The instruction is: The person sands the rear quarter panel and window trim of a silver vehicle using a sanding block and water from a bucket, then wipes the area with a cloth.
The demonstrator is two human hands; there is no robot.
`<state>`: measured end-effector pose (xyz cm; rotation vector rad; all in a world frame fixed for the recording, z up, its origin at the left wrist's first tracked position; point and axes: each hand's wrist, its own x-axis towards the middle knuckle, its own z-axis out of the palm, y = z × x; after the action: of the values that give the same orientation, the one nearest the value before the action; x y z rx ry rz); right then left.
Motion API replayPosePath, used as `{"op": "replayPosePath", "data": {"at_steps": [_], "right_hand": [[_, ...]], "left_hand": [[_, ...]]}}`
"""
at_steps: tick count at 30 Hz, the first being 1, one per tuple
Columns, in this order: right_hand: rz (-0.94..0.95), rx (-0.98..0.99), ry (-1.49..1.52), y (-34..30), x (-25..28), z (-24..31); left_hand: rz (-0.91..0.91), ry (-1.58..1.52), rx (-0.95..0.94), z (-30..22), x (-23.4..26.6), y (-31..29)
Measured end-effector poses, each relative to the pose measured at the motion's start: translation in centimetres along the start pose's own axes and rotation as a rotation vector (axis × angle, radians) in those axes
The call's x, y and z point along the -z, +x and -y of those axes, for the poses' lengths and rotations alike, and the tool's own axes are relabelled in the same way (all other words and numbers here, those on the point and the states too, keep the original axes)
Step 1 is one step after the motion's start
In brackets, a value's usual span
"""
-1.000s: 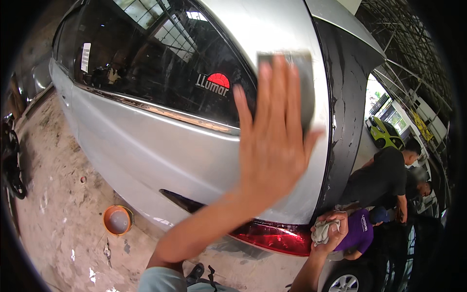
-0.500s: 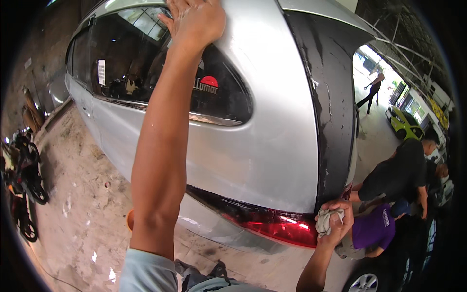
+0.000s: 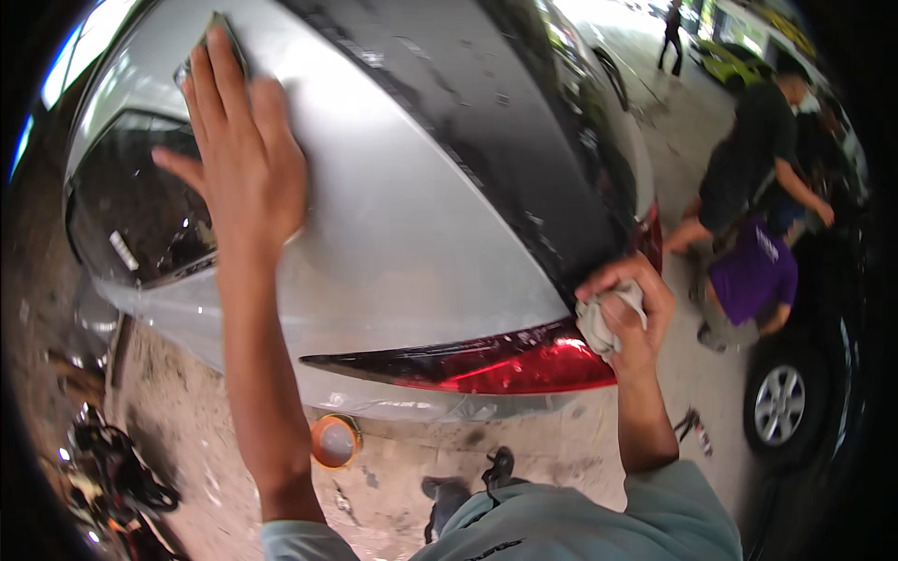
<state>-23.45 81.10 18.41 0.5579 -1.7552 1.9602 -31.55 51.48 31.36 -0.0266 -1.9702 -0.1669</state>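
Note:
My left hand (image 3: 245,164) lies flat on the silver rear side panel (image 3: 393,234) of a car, above the side window. Its outstretched fingers press a small grey-green sheet (image 3: 219,21), which looks like folded sandpaper, against the paint; the little finger sticks out to the side. At the rear corner, my right hand (image 3: 645,313) is closed around a crumpled pale cloth (image 3: 606,323), next to the red tail light (image 3: 533,365). A dark, scuffed strip (image 3: 486,140) runs along the panel's edge down to that hand.
An orange bucket (image 3: 335,440) of cloudy liquid stands on the floor below the car. Motorcycles (image 3: 117,467) are at the lower left. At right, a person in black (image 3: 744,154) and one in purple (image 3: 753,276) bend beside a dark vehicle with a silver wheel (image 3: 779,405).
The view has swung, so the bucket, my shirt and the car's rear show more. My left hand has moved onto the panel above the window, the sheet now showing. My right hand still holds the cloth.

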Motion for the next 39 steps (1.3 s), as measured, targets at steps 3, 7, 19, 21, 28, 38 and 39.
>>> {"op": "replayPosePath", "data": {"at_steps": [3, 7, 19, 21, 28, 38, 39], "right_hand": [[0.027, 0.047, 0.030, 0.1, 0.7, 0.3], [0.041, 0.070, -0.026, 0.0, 1.0, 0.7], [-0.386, -0.054, 0.224, -0.2, 0.8, 0.0], [-0.331, -0.041, 0.110, 0.1, 1.1, -0.3], [-0.312, 0.013, -0.048, -0.5, 0.7, -0.5], [-0.253, -0.030, -0.190, -0.4, 0.6, -0.7], [-0.244, -0.023, -0.181, -0.3, 0.5, -0.8]], "left_hand": [[0.163, -0.026, -0.103, -5.7, 1.4, -7.6], [0.561, 0.001, -0.390, -3.6, 3.5, -18.5], [0.523, 0.164, -1.134, 4.6, 3.6, -8.6], [0.577, 0.041, -1.077, 0.6, 3.0, -8.0], [0.506, 0.223, -1.161, 4.9, 3.3, -6.6], [0.614, 0.055, -1.192, 2.3, 3.0, -7.0], [0.652, 0.056, -1.163, 2.9, 3.3, -7.0]]}}
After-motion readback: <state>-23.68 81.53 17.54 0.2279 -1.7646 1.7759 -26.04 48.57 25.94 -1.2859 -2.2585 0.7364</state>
